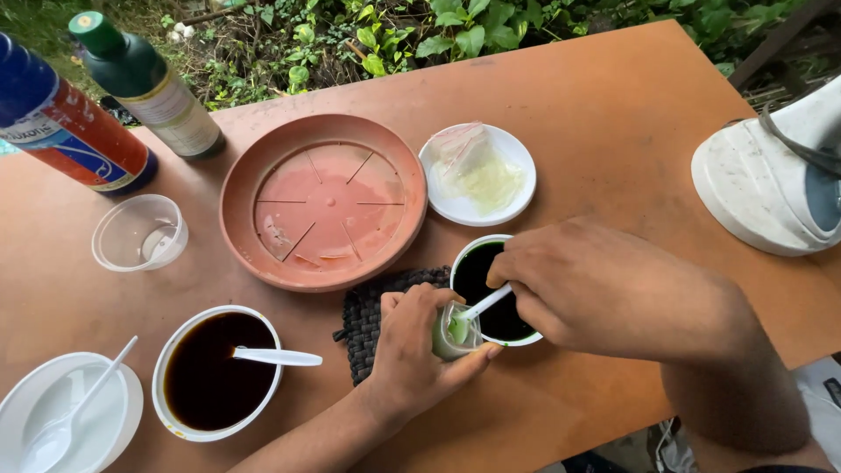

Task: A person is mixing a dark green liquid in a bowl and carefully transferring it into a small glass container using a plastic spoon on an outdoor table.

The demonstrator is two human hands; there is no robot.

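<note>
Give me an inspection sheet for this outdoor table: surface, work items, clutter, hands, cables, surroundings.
Surface: orange-brown table, bare patches dry.
Work items: small clear cup with green liquid, held at the rim of a white cup of dark liquid; white spoon dips into the small cup.
Clutter: terracotta saucer; white dish with a plastic bag; bowl of dark liquid with spoon; clear empty cup; white bowl with spoon; two bottles; dark woven mat.
Hands: left hand grips the small cup; right hand holds the spoon.
Cables: nothing seen.
Surroundings: green plants behind; white object at right.
</note>
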